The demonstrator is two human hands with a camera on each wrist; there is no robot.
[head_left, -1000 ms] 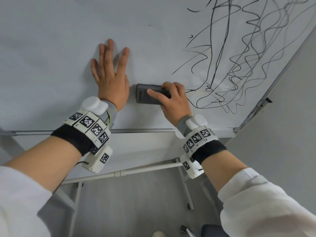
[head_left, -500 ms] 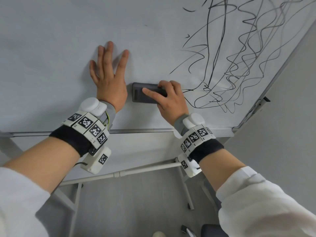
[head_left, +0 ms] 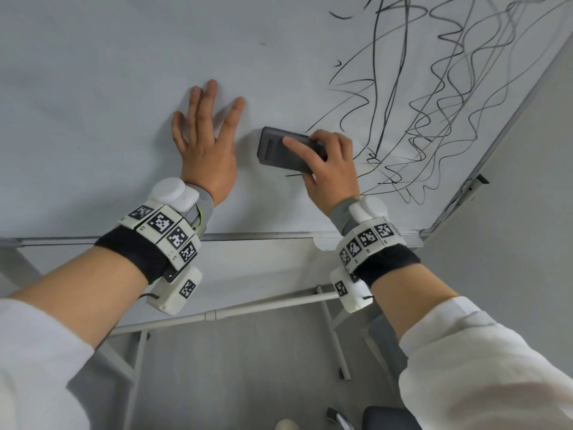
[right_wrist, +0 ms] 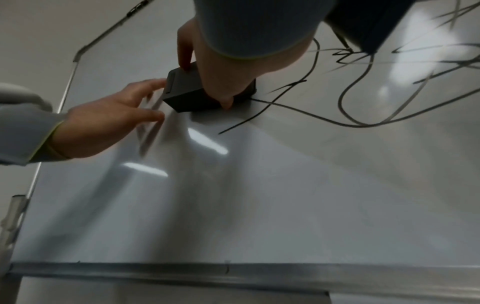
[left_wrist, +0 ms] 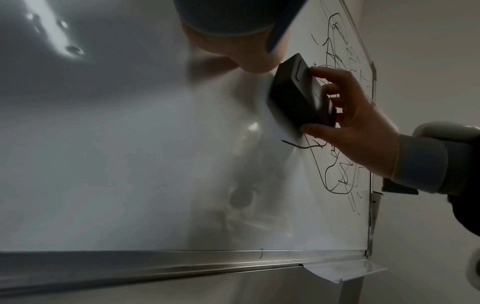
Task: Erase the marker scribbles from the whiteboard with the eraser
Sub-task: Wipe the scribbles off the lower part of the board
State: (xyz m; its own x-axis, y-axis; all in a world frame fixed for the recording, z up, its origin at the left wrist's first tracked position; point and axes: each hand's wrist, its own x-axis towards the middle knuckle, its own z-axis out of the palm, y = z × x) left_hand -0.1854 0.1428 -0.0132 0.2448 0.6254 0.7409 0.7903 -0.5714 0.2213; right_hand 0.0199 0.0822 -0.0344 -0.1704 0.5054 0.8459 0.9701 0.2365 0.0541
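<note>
Head view: right hand [head_left: 333,175] grips eraser [head_left: 286,150] against whiteboard [head_left: 93,88].

An office or meeting room: a freestanding whiteboard [head_left: 93,88] with an aluminium frame and marker tray [left_wrist: 182,265] stands on a tubular metal stand [head_left: 223,313] over a plain grey floor [head_left: 232,383], beside a bare pale wall [head_left: 511,243]. Black marker scribbles [head_left: 434,103] cover the board's right side toward its lower right corner.

Even, bright head view; dim, blurred wrist views with glare streaks, wide-angle bending.
</note>
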